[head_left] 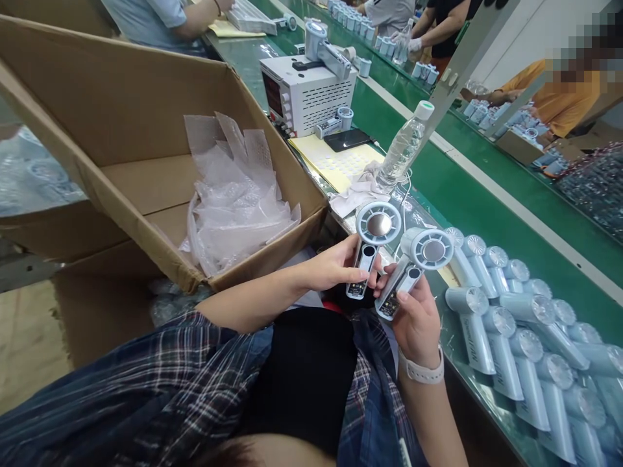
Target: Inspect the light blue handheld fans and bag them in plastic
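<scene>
My left hand (335,266) is closed around the handle of a light-blue handheld fan (378,224), its round head up and a circuit board showing in the handle. Beside it, my right hand (418,318) grips a second handheld fan (432,250) of the same kind, tilted to the right, its handle also showing a circuit board. The two fans are side by side above my lap, their heads almost touching. Right of them, several more light-blue fans (506,363) lie in rows on the green table, with lettering on some handles.
On my left, a large cardboard box (160,168) holds crumpled plastic bags (238,207). Ahead stand a white power supply (311,94) with a fan on top, a phone (348,139) and a plastic bottle (403,146). Co-workers sit along a green conveyor belt (487,207).
</scene>
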A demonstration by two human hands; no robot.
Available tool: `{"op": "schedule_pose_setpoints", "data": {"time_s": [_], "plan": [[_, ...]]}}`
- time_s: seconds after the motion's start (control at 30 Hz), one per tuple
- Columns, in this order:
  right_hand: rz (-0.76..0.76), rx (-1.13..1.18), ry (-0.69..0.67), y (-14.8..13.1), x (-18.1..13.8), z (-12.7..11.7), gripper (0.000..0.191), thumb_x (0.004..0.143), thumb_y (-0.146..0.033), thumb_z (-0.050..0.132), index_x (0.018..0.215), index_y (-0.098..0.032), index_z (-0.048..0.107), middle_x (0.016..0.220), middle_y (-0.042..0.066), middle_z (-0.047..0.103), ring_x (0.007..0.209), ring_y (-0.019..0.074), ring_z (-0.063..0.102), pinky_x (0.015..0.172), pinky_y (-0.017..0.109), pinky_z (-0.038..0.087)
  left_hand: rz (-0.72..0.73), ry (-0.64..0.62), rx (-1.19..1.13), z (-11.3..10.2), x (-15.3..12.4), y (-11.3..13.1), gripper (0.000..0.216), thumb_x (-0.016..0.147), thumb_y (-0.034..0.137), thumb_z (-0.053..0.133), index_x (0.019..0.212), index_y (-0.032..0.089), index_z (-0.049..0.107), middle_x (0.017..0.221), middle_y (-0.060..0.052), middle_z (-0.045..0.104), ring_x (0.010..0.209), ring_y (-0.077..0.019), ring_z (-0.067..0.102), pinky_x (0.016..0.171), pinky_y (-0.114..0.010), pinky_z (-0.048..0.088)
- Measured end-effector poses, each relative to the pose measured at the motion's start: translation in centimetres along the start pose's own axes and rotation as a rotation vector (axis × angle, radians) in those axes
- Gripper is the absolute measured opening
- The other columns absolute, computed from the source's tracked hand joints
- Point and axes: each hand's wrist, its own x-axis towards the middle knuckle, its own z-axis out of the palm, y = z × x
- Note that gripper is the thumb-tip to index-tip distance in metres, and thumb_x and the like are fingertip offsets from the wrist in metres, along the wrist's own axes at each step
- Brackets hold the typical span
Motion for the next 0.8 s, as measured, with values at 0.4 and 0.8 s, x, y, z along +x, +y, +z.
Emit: {"op": "schedule_pose_setpoints", "data": {"time_s": [0.4, 0.8], "plan": [[-0.006, -0.010, 0.038, 0.5, -0.1, 0.2, 0.026, 0.086, -0.037, 0.074, 0.108, -0.024, 0.067, 0.102, 0.004, 0.069, 0.076, 0.0179, 0.066, 0.068, 0.034, 0.059, -0.039, 0.174, -0.060, 0.3, 0.4, -0.7, 0.055, 0.076, 0.045, 0.084, 0.108, 0.019, 0.048, 0.085, 0.001, 0.061, 0.067, -0.0124, 0.062, 0.061, -0.027, 0.051], [0.016, -0.028, 0.040, 1.3, 0.4, 0.3, 0.025, 0.085, -0.037, 0.074, 0.104, -0.024, 0.064, 0.099, 0.003, 0.069, 0.073, 0.0168, 0.066, 0.064, 0.032, 0.059, -0.033, 0.180, 0.079, -0.6, 0.2, -0.6, 0.050, 0.081, 0.047, 0.081, 0.104, 0.019, 0.046, 0.084, 0.001, 0.060, 0.069, -0.0124, 0.061, 0.063, -0.026, 0.052]]}}
